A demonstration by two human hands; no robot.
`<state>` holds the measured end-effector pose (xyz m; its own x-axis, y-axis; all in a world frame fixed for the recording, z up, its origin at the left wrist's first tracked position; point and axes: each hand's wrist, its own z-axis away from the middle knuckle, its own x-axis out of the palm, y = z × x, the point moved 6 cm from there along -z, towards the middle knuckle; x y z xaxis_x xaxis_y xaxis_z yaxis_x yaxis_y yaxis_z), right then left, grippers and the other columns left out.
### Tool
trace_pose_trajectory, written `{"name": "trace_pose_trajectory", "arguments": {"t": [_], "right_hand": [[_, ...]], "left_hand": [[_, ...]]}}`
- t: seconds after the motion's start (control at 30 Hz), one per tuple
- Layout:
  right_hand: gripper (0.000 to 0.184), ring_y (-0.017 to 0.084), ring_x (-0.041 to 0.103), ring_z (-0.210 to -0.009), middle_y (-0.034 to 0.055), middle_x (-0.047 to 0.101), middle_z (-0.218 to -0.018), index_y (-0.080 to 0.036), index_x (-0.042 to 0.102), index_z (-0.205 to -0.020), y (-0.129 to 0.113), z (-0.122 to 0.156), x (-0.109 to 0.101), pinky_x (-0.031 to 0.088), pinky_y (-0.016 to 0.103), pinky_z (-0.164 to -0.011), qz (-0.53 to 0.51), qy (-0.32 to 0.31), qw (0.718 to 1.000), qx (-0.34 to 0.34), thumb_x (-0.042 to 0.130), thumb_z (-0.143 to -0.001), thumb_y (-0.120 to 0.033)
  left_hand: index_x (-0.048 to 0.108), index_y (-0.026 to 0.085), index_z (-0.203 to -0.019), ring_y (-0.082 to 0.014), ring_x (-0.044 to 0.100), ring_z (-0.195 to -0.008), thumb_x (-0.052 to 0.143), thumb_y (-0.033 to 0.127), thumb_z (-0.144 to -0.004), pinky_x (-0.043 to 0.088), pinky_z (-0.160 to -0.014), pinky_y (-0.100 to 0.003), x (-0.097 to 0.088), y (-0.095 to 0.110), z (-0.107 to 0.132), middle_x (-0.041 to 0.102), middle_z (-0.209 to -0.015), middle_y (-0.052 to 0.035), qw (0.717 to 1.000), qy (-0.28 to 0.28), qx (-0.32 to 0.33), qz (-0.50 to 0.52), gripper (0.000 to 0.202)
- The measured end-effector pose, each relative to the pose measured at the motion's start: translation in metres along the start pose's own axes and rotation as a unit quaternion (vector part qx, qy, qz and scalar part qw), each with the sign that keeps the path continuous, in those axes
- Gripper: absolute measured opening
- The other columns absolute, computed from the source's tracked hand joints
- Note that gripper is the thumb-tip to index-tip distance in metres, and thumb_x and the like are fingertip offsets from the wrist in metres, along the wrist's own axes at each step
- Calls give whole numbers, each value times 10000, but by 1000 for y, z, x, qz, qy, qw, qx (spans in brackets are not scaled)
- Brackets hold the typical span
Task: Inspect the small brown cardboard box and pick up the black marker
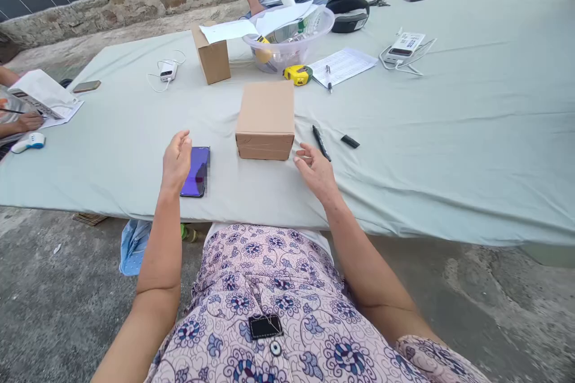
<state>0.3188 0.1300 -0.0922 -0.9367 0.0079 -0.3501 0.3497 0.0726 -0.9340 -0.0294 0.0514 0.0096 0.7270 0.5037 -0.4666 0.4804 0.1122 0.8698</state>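
Your left hand [176, 160]: fingers loosely apart, empty, raised just over phone [196, 171]. Your right hand [315, 170]: open, empty, just beside box [266, 121], near its right corner, no contact visible. Box sits on table [449, 131] between your hands, closed, contents hidden, visible faces unmarked. Pen [321, 143] lies uncapped right of box, cap [350, 141] apart from it. Nothing gripped yet. Far bowl [287, 58]: papers, bottle, yellow item.
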Motion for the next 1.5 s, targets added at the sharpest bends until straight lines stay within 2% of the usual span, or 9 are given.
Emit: {"name": "trace_pose_trajectory", "arguments": {"t": [0.13, 0.27, 0.33, 0.4, 0.57, 0.87, 1.1, 1.33, 1.5], "right_hand": [[675, 329, 689, -1204, 184, 704, -1372, -187, 554, -1461, -2, -10, 3, 551, 540, -1042, -8, 3, 1000, -5, 602, -830, -424], [755, 345, 655, -1285, 198, 688, -1400, -190, 477, -1527, 2, -6, 10, 544, 555, -1048, -10, -4, 1000, -7, 601, -821, -428], [775, 349, 650, -1298, 204, 676, -1413, -190, 457, -1537, 6, 0, 16, 558, 547, -1018, -13, -22, 1000, -10, 613, -817, -433], [773, 344, 642, -1311, 204, 664, -1424, -197, 449, -1536, 8, 8, 18, 561, 541, -1007, -25, -31, 999, -10, 623, -821, -432], [684, 309, 627, -1312, 163, 694, -1327, -234, 464, -1498, -3, 27, 5, 512, 569, -1086, -67, 14, 997, -31, 626, -865, -436], [598, 301, 630, -1314, 130, 643, -1366, -325, 397, -1569, -74, 68, -46, 528, 540, -1101, -87, 107, 971, -197, 515, -1000, -471], [605, 303, 608, -1341, 136, 538, -1509, -341, 365, -1590, -92, 74, -37, 559, 516, -1070, -35, 104, 963, -246, 481, -1011, -473], [565, 325, 570, -1255, 129, 550, -1340, -314, 477, -1400, -114, 76, -31, 566, 490, -972, 43, 144, 960, -235, 631, -933, -593], [612, 320, 561, -1218, 106, 518, -1257, -282, 459, -1311, -112, 75, -32, 510, 502, -1055, 58, 173, 955, -235, 745, -860, -581]], "left_hand": [[452, 203, -1543, -302, 513, -1474, 494, 523, -1055, 399, -1230, -465, 59, 25, -16, 587, -1503, -163, 998, -35, 8, 57, 585], [337, 214, -1593, -301, 420, -1552, 529, 647, -1012, 301, -1292, -475, 130, 19, -4, 456, -1632, -196, 990, -73, -18, 117, 749], [353, 200, -1579, -327, 333, -1601, 579, 713, -955, 268, -1306, -493, 148, 8, 10, 398, -1663, -222, 987, -40, -28, 153, 840], [373, 203, -1566, -337, 385, -1569, 624, 750, -906, 303, -1288, -496, 155, -1, 25, 431, -1631, -233, 982, -14, -23, 189, 894], [446, 224, -1507, -311, 619, -1311, 595, 832, -863, 490, -1104, -466, 140, 6, 52, 629, -1382, -194, 977, 34, 29, 209, 898], [507, 286, -1462, -278, 623, -1308, 507, 650, -1021, 498, -1054, -435, 91, 81, 99, 634, -1413, -138, 952, 109, 238, 162, 572], [494, 282, -1469, -297, 577, -1309, 606, 592, -981, 468, -1102, -474, 81, 85, 110, 605, -1410, -136, 943, 143, 277, 116, 589], [526, 259, -1371, -287, 554, -1231, 667, 535, -959, 453, -1095, -477, 81, 95, 120, 609, -1295, -133, 934, 176, 302, 75, 516], [520, 261, -1316, -290, 546, -1227, 693, 520, -947, 452, -1094, -489, 86, 100, 131, 559, -1253, -131, 923, 196, 322, 72, 483]]}}
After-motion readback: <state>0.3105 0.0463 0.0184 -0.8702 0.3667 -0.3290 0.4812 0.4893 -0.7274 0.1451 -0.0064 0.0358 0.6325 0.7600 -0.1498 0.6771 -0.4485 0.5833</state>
